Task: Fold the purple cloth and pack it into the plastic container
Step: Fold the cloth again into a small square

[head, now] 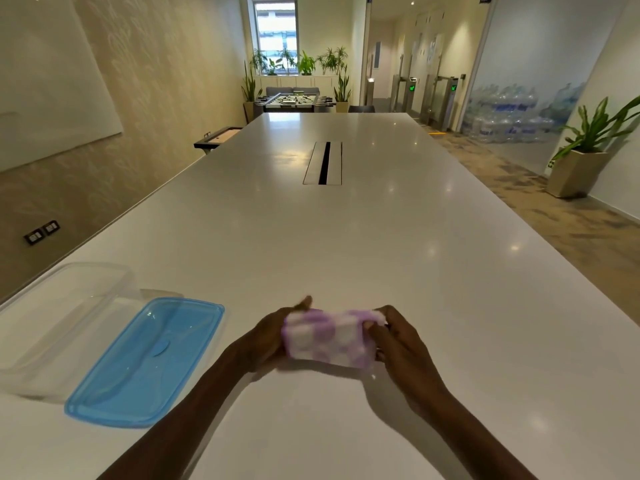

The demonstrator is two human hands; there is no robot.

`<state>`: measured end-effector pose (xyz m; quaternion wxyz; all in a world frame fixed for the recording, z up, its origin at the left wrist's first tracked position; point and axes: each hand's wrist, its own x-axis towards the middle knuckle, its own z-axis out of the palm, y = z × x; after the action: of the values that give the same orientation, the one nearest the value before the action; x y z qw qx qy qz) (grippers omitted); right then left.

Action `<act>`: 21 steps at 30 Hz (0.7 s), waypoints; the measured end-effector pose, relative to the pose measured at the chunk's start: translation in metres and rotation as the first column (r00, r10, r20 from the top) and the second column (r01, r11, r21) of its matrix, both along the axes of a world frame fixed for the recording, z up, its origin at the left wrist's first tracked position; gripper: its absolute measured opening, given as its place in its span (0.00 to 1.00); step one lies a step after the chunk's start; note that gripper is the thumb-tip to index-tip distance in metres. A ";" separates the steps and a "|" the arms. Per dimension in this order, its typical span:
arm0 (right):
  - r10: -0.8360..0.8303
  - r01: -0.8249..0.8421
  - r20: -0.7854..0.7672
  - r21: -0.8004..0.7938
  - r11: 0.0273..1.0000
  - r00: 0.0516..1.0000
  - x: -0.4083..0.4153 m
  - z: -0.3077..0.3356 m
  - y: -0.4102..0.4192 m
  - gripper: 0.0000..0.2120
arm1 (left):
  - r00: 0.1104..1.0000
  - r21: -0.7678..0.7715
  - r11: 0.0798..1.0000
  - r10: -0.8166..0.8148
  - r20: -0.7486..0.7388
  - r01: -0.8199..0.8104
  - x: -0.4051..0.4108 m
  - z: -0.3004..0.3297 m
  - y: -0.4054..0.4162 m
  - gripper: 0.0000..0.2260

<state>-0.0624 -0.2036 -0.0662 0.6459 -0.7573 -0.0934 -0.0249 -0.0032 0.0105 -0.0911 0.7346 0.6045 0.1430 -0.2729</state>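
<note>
The purple and white checked cloth [329, 337] is folded into a small thick rectangle and held just above the white table [346, 220] near its front edge. My left hand [273, 337] grips its left end, thumb on top. My right hand [398, 337] grips its right end, fingers curled around the edge. The clear plastic container [59, 323] stands open on the table at the far left, with nothing visible inside. Its blue lid [145, 362] lies flat on the table between the container and my left hand.
A closed cable hatch [323, 163] sits in the table's middle. The table's left edge runs close behind the container. A potted plant [585, 157] and stacked water bottles [512, 112] stand on the floor at the right, away from the table.
</note>
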 end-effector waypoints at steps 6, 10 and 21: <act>-0.218 0.198 -0.242 -0.105 0.975 0.945 0.045 -0.008 0.008 0.09 | 0.895 -0.168 0.973 -0.069 0.440 0.158 -0.001 0.004 0.005 0.30; -0.239 0.183 -0.210 -0.257 0.949 0.948 0.066 -0.015 0.016 0.11 | 0.855 0.082 0.981 0.109 0.507 -0.174 0.004 0.001 -0.002 0.19; -0.351 0.262 -0.121 -0.458 0.849 0.928 0.080 -0.025 0.024 0.15 | 0.861 0.592 0.706 0.050 0.506 -0.388 0.020 -0.004 -0.009 0.21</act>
<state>0.0179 -0.1792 -0.0911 0.4544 -0.8856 0.0915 -0.0302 0.0167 0.0012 -0.0949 0.5037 0.8532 0.1298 0.0389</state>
